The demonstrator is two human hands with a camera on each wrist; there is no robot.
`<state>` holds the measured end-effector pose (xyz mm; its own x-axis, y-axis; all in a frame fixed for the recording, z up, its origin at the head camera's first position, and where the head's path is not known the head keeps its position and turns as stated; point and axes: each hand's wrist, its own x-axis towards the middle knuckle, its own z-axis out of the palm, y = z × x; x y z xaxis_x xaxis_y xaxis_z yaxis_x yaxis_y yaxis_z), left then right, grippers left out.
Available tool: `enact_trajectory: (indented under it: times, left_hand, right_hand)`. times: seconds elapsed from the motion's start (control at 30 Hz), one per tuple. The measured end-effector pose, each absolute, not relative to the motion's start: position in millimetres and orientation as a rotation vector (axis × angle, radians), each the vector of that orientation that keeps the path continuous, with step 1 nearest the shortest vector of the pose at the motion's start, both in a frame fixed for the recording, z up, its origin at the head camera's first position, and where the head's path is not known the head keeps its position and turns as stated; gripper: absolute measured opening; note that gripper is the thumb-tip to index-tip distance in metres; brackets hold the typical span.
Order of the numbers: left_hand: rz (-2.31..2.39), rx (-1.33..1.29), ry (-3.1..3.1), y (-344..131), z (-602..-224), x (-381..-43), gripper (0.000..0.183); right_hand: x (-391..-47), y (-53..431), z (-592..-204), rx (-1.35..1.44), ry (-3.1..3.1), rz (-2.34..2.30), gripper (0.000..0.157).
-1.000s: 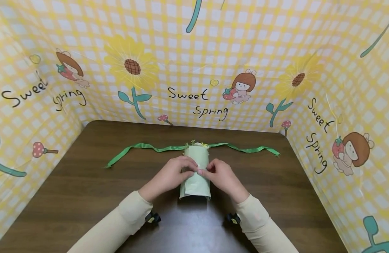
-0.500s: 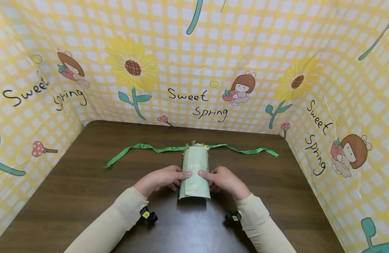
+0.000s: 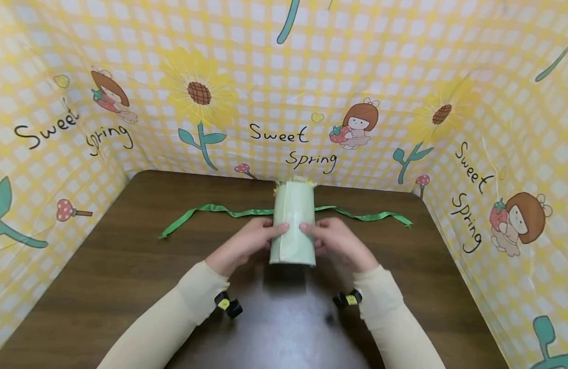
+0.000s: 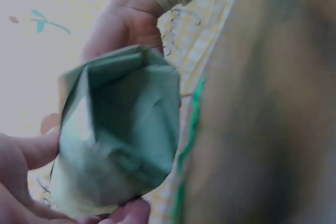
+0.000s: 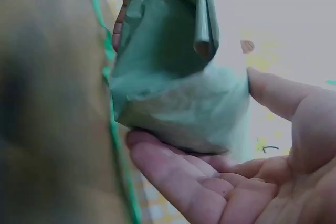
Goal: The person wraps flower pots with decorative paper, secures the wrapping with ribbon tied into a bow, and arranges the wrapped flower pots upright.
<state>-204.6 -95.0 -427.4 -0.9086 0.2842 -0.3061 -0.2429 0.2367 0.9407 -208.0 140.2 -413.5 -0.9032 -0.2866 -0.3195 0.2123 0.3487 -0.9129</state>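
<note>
A rolled pale green paper wrap [image 3: 297, 223] is held above the table, with small yellow and green flowers [image 3: 302, 180] peeking from its far end. My left hand [image 3: 250, 237] grips its left side, thumb on the front and fingers behind. My right hand [image 3: 341, 240] grips the opposite side in the same way. Both wrist views look into the wrap's hollow lower end [image 4: 134, 108], where the paper edges are folded; no stems can be made out. A long green ribbon [image 3: 210, 208] stretches across the table beyond the wrap, its middle hidden behind it.
The brown wooden table [image 3: 127, 277] is enclosed at the back and sides by a yellow checked cloth [image 3: 275, 87] with printed flowers and figures. A black wrist camera [image 3: 228, 305] hangs at the left cuff, another [image 3: 347, 299] at the right.
Both hands first had their fingertips together on the front of the wrap, then moved apart to its sides. They have since lifted it off the table. The ribbon stays on the table.
</note>
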Motion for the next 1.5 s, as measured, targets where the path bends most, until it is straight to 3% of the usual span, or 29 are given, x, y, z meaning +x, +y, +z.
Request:
enact_trajectory:
  times: [0.17, 0.4, 0.73, 1.07, 1.5]
  left_hand:
    - [1.813, -0.107, 2.148, -87.1, -420.6, -248.7, 0.06]
    - [1.924, -0.304, 1.973, -84.2, -454.3, -291.5, 0.055]
    - [1.731, -0.243, 2.08, -92.2, -451.1, -306.8, 0.052]
    - [1.656, 0.028, 2.264, -99.9, -459.5, -321.6, 0.059]
    - [1.633, 0.055, 2.257, -105.1, -469.6, -319.5, 0.066]
  right_hand:
    - [-253.5, 131.3, -399.6, 0.031, 2.255, -1.592, 0.059]
    - [-296.7, 119.4, -442.7, 0.165, 2.198, -1.633, 0.06]
    - [-304.4, 117.2, -444.9, 0.161, 2.26, -1.608, 0.065]
    - [-310.8, 114.5, -454.4, -0.096, 2.686, -1.286, 0.069]
    - [-310.8, 118.3, -476.0, -0.04, 2.693, -1.393, 0.083]
